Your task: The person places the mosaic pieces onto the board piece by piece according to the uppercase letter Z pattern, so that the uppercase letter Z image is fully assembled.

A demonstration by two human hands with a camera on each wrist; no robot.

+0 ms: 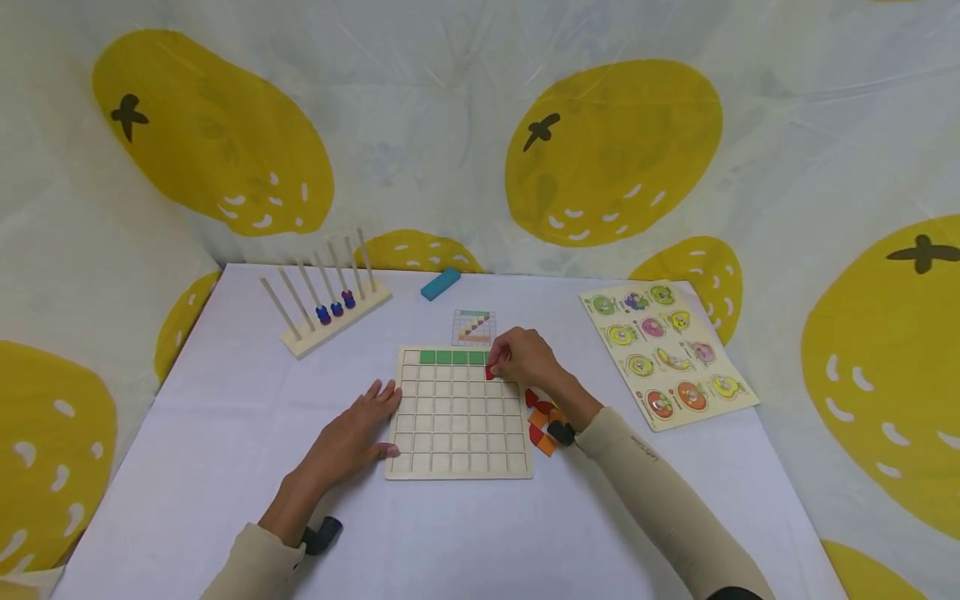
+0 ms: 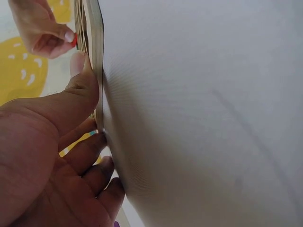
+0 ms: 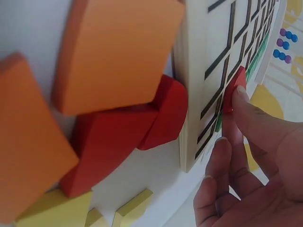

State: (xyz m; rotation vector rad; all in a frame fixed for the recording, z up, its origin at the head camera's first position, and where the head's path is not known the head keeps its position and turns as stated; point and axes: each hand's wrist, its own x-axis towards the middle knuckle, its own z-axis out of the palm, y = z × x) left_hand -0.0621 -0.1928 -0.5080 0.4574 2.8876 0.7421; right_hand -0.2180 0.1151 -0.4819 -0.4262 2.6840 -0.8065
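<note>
A wooden grid board (image 1: pixel 442 421) lies on the white table, with a row of green square tiles (image 1: pixel 444 357) near its far edge. My right hand (image 1: pixel 528 360) pinches a red piece (image 3: pixel 236 90) between thumb and finger, at a cell in the second row near the right side. In the right wrist view the piece touches the board's surface. My left hand (image 1: pixel 351 433) rests at the board's left edge, thumb and fingers loosely extended against it. Beside the board's right edge lie loose orange blocks (image 3: pixel 118 52), red pieces (image 3: pixel 109 146) and yellow pieces (image 3: pixel 54 208).
A printed pattern card (image 1: pixel 474 327) lies just beyond the board. Back left stands a wooden peg rack (image 1: pixel 330 329) with blue and purple beads. A teal block (image 1: pixel 440 284) is near the back edge, and a fruit puzzle board (image 1: pixel 637 392) lies at the right.
</note>
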